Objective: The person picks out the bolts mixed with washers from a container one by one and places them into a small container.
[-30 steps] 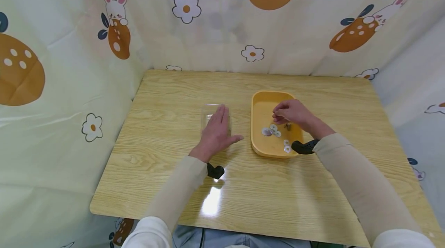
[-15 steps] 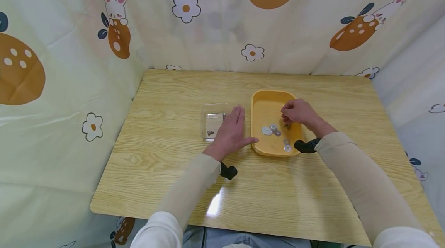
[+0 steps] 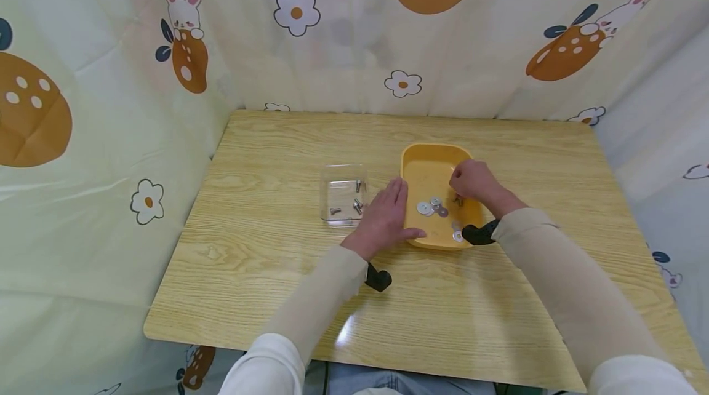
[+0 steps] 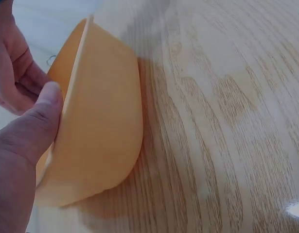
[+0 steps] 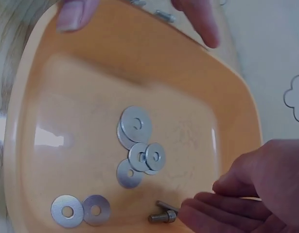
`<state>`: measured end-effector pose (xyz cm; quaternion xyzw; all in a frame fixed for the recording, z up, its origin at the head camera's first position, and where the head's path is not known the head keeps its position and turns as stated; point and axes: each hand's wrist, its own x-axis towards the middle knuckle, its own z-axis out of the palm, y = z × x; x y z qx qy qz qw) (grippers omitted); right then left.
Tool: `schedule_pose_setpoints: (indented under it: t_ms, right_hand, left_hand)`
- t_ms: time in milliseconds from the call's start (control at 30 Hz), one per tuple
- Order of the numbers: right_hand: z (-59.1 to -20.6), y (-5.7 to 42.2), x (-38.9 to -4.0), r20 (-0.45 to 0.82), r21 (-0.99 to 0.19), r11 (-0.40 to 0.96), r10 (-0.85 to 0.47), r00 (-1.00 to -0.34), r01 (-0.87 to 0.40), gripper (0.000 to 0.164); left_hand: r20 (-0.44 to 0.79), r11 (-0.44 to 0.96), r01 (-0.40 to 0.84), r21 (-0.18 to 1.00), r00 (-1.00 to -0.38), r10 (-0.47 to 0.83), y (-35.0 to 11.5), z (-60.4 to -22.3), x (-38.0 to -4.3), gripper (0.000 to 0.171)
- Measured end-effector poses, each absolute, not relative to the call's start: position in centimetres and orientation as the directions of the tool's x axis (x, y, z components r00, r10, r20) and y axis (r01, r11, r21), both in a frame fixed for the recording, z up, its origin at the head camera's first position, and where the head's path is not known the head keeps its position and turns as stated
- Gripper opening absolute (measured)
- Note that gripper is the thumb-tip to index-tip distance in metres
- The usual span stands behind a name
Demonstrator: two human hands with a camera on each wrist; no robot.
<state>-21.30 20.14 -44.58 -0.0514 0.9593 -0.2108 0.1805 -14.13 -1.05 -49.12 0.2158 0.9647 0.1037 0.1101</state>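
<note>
My left hand (image 3: 384, 219) lies along the left rim of the yellow-orange bin (image 3: 411, 164), fingers straight and thumb out over the near corner. In the left wrist view its thumb (image 4: 35, 126) is at the bin's rim. My right hand (image 3: 477, 181) is inside the bin at its right side, fingers bent. Beside its fingertips lie screws (image 5: 161, 217) in the right wrist view; whether it pinches anything is hidden. Flat metal washers lie on the bin floor: an overlapping cluster (image 5: 134, 124) in the middle and a pair (image 5: 67, 212) towards one corner.
Left of the bin stands a small clear plastic box (image 3: 343, 168) with several screws (image 3: 357, 205) in it. Both containers stand on a wood-grain table (image 3: 266, 210). A patterned curtain (image 3: 343, 63) hangs along the table's back and left edges.
My left hand has moved right, from over the clear box to the bin's left rim, uncovering the screws in the box. My right hand has shifted slightly right within the bin.
</note>
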Motion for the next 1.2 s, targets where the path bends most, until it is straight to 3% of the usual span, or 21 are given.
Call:
schedule_pose_setpoints:
  t_ms: [300,533,700,933,1200]
  right_hand:
    - [-45.6,19.5,-21.6,-0.4,-0.29,0.957,-0.134,-0.907,-0.014,0.017]
    - [-46.0,19.1,-21.7,-0.429,-0.193,0.981,-0.106,-0.897,-0.023,0.022]
    - [-46.4,18.9,-21.6,-0.44,-0.204,0.979,-0.102,-0.892,-0.011,0.025]
    - [-47.0,18.7,-21.3,-0.401,-0.211,0.972,-0.178,-0.898,-0.098,0.019]
    - [-48.4,18.5,-21.3,-0.396,-0.299,0.945,-0.25,-0.884,-0.134,0.014]
  left_hand:
    - [-0.167,0.875,0.414,0.25,-0.872,0.46,-0.9,-49.1,-14.0,0.119]
    - [-0.178,0.875,0.424,0.234,-0.866,0.467,-0.8,-48.8,-14.0,0.121]
    - [-0.179,0.877,0.421,0.231,-0.868,0.463,-0.7,-48.9,-14.1,0.121]
    - [-0.179,0.878,0.413,0.241,-0.87,0.458,-0.9,-49.0,-14.2,0.121]
    - [-0.188,0.887,0.395,0.239,-0.877,0.441,-1.3,-49.1,-14.2,0.12]
